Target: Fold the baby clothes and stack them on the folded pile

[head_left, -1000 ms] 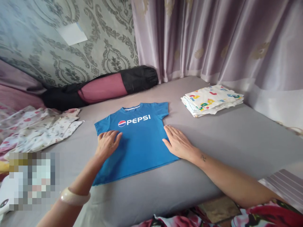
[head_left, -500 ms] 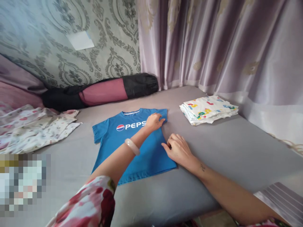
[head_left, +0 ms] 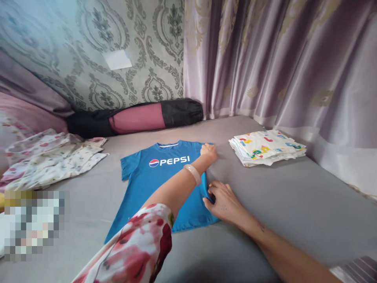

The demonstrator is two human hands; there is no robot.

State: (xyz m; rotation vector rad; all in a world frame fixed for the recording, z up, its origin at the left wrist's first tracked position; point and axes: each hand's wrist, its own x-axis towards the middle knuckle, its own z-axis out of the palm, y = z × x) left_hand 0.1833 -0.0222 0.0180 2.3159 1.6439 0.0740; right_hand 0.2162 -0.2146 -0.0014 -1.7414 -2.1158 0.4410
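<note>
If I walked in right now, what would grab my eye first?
Probably the bright blue shirt lettered PEPSI, spread on the grey sheet mid-picture, with the left hand crossing to its sleeve and the right hand at its side edge. Next, the colourfully printed cloth stack to the right, and the pink-and-black roll along the patterned wall.

Left sleeve [head_left: 131,249]: red-white floral print. 1 pale bangle [head_left: 193,174]. Dark marking [head_left: 262,226], right wrist [head_left: 249,222].

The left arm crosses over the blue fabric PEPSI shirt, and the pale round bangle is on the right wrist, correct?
No: the head view shows the pale round bangle on the left wrist. The left arm does cross over the blue fabric PEPSI shirt.
</note>
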